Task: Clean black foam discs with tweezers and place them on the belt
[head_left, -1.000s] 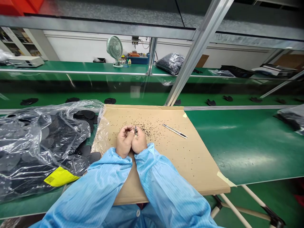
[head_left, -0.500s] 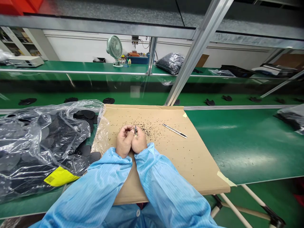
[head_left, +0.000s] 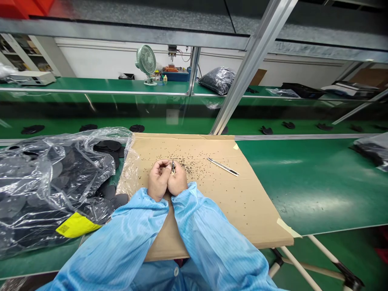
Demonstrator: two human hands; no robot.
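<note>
Both hands are together over the cardboard sheet [head_left: 260, 226], roughly in front of me. My right hand [head_left: 178, 180] has the small metal-tipped tool [head_left: 173, 167] gripped, fingers closed in round its pale handles. It sits in the narrow gap between the hands, on the inner side of the right thumb, so the right is nearer by a hair. Long axis runs fore-and-aft, tip pointing away from me.

My left hand [head_left: 159, 180] is just beside it, wrists near touching, fingers curled toward the thumb. I can't tell if they're shut on anything (knuckles block the view).

Black specks [head_left: 189, 166] lie scattered ahead and to the right, densest just past the right fingers. A slim flat tool [head_left: 223, 167] lies loose further right, slanting down toward its right end; apart from both hands. Off left: clear bag [head_left: 75, 161] with black flat pieces [head_left: 110, 145], on the green surface [head_left: 318, 173].
</note>
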